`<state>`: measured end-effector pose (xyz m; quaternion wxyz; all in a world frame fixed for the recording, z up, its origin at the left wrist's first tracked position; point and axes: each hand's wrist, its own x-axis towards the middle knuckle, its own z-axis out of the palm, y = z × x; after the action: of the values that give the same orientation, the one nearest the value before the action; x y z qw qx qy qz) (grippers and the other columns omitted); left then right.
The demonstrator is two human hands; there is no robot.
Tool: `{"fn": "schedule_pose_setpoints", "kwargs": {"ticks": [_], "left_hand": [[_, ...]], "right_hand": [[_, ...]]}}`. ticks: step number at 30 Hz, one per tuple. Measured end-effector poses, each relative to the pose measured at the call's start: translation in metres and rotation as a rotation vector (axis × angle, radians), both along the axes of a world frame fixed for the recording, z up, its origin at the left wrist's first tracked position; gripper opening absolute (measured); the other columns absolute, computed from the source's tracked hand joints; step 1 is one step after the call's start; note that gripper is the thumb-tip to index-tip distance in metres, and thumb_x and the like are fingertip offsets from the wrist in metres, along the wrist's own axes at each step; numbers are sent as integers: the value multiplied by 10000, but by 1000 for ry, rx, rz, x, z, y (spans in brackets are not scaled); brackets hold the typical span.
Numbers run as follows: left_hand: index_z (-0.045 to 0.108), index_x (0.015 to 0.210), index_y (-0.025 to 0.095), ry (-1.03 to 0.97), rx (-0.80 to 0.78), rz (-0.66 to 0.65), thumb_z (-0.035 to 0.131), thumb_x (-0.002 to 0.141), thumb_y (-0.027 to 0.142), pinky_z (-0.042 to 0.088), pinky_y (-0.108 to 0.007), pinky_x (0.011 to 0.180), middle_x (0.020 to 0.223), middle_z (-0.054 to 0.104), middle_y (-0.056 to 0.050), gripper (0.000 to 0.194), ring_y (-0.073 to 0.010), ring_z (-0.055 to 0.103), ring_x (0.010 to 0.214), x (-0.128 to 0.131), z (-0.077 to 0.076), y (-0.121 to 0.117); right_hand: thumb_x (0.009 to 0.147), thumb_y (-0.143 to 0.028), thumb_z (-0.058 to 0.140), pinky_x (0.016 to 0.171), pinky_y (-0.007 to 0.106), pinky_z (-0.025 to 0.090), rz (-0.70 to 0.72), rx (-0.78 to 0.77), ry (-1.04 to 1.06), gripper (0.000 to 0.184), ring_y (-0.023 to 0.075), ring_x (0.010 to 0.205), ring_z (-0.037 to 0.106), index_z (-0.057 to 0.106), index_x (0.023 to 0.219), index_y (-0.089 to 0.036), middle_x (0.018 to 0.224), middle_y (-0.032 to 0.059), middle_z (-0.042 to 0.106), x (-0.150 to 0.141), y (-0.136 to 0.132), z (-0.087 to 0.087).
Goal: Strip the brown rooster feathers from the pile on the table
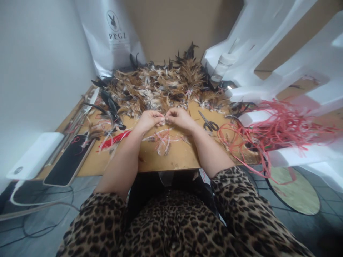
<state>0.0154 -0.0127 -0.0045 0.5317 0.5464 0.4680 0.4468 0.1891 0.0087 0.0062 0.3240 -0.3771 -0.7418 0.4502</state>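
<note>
My left hand [150, 120] and my right hand [179, 119] meet fingertip to fingertip over the wooden table [171, 160]. Both are closed in a pinch, and what sits between the fingers is too small to make out. Just beyond them spreads a heap of brown, cream and black feathers [150, 84]. Below the hands lie pale pink and white strip scraps [162, 140]. A bright red piece [115, 140] rests left of my left wrist. To the right of my right hand are black-handled scissors [210, 125], lying with the blades pointing away.
Tangled pink-red strips [284, 125] spill over the table's right side. At the left edge lie a phone [68, 160] and a white power bank [34, 155] with a cable. A white bag [115, 39] and a clear bottle [222, 67] stand behind. A round seat [294, 191] is below right.
</note>
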Motion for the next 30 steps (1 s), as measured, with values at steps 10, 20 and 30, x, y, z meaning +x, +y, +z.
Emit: {"fn": "schedule_pose_setpoints", "kwargs": {"ticks": [10, 20, 30], "left_hand": [[651, 716, 92, -31, -32, 41, 763, 564, 238, 414, -187, 497, 569, 637, -37, 239, -80, 568, 498, -1, 0, 1], [650, 714, 90, -10, -20, 56, 754, 563, 253, 413, -198, 505, 610, 652, -52, 246, -87, 568, 518, -2, 2, 0], [639, 706, 89, -25, -36, 83, 745, 564, 232, 414, -199, 491, 606, 650, -52, 228, -88, 568, 503, -2, 1, 0]], "right_hand": [[689, -264, 574, 545, 195, 394, -24, 9, -33, 158, 75, 518, 512, 616, 702, -113, 562, -4, 592, 0, 2, -2], [638, -245, 642, 552, 192, 410, -19, -71, 43, 210, 71, 556, 512, 628, 797, -109, 621, -5, 606, -2, -1, 0], [704, -283, 566, 604, 212, 383, -67, 119, -103, 201, 84, 597, 491, 644, 716, -98, 656, 18, 613, 1, 1, 4]]}}
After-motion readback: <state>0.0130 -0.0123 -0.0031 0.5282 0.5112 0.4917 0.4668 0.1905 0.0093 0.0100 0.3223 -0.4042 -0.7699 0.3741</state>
